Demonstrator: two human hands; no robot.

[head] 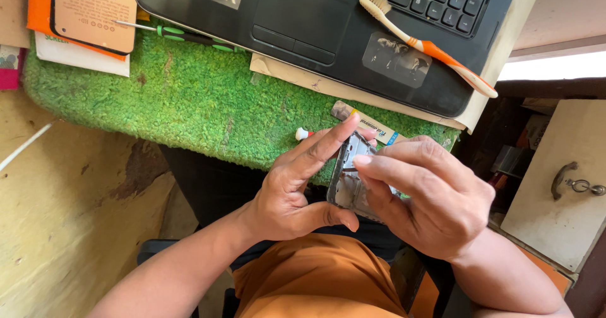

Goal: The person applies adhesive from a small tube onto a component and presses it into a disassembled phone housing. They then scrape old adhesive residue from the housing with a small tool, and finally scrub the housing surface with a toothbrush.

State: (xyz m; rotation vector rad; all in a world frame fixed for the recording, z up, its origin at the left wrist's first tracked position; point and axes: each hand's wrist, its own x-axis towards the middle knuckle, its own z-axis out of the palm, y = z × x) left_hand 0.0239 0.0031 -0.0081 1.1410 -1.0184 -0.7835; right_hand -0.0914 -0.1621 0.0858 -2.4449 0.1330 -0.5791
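Note:
Both hands hold a silver phone frame (pixel 349 185) over my lap, just off the front edge of the green fuzzy mat (pixel 189 103). My left hand (pixel 293 185) cradles it from the left, thumb under its lower end and index finger stretched along its top. My right hand (pixel 426 195) grips its right side, with a fingertip pressing on the upper part of the frame. A small glue tube (pixel 366 122) with a red-and-white cap lies on the mat just beyond my fingers.
A black laptop (pixel 303 15) sits on the mat with an orange-and-white toothbrush (pixel 429 46) lying on it. A green-handled screwdriver (pixel 183 37) and a tan phone back on papers (pixel 88 8) lie at top left. A white drawer front (pixel 562 179) stands at right.

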